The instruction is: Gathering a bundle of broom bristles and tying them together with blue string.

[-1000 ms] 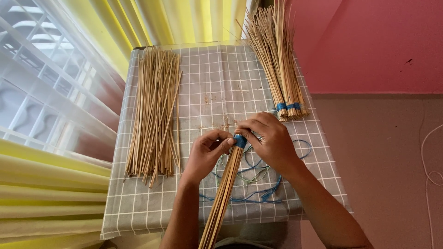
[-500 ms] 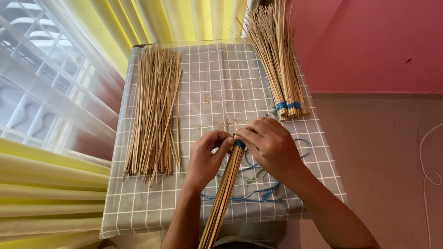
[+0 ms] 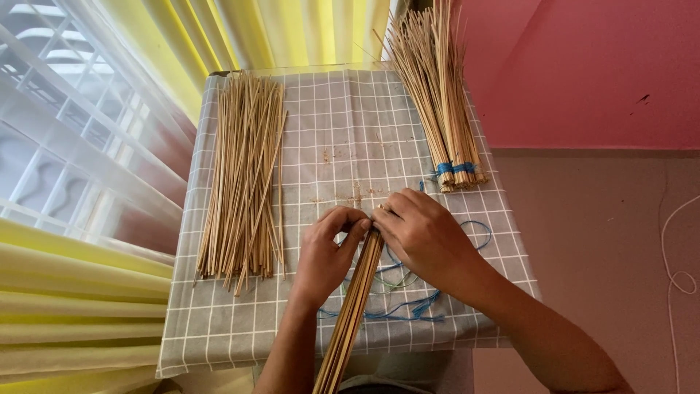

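We see both hands meet at the near middle of the table (image 3: 219,343), which has a grey checked cloth w/ white lines. The left hand (image 3: 326,252) is closed around the top end of a thin bundle of sticks (image 3: 355,306); the fingers curl over it from the left side. The right hand (image 3: 421,235) pinches the same end from the right, fingertips touching the left ones. The bundle runs from the hands down toward the person, slightly tilted to the left, and leaves the picture at the bottom edge.

Under and beside the right wrist lie loose blue strings (image 3: 408,310) on the cloth, approx. in a tangle. On the left part of the table is a pile of loose sticks (image 3: 244,171), well apart from the hands. At the far right corner is a tied bundle (image 3: 441,95) w/ blue binding near its lower end.
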